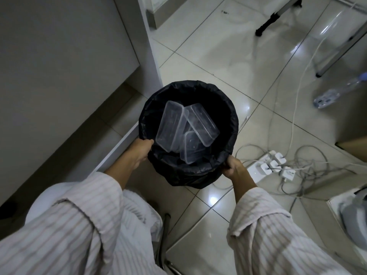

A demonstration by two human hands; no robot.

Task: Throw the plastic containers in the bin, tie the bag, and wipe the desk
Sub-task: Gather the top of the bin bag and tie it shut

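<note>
1. Looking straight down, we have the bin (pixel 188 133) standing on the tiled floor (pixel 228 62), just ahead of us and between our two arms, its round mouth facing up at us.
2. Its black bag (pixel 184 171) is folded over the rim; the near edge of that rim is the part we hold, so gathering the bag for tying looks to start from the side closest to us.
3. Inside lie the plastic containers (pixel 170 126), at least three clear rectangular tubs, tilted and overlapping, their long axes running roughly from near to far; how many sit beneath them we cannot tell.
4. Our left hand (pixel 139 151) grasps the bag at the near-left rim, fingers tucked inside the opening; our right hand (pixel 232 165) pinches the bag at the near-right rim, fingers curled round the plastic. Both sit about equally close to the rim.
5. Hidden: the bin's own body under the bag, the bottom of the bag, and the desk top to be wiped, which lies outside the view.
</note>
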